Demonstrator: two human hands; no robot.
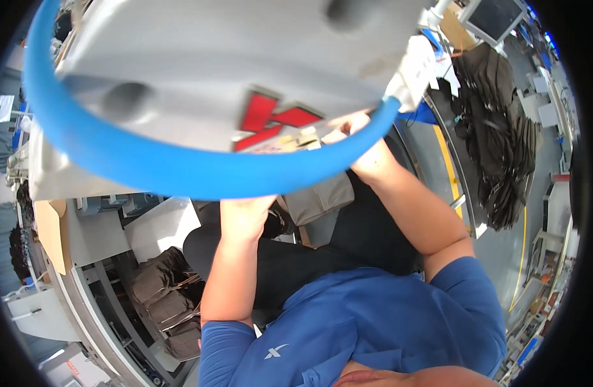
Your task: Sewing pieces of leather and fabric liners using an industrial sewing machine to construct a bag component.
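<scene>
Beside the bench, we seem to be positioning grey cloth at the machine; we cannot tell what our half-hidden fingers clamp; next calls for steady guiding.

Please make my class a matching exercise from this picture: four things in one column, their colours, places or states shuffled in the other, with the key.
1. Curved tube
2. Right hand
3. Shirt
4. Dark cloth pile

A. Partly hidden behind the tube
B. Toward the picture's right edge
C. Dark blue, being worn
D. Bright light blue

Pairs: 1-D, 2-A, 3-C, 4-B
</scene>
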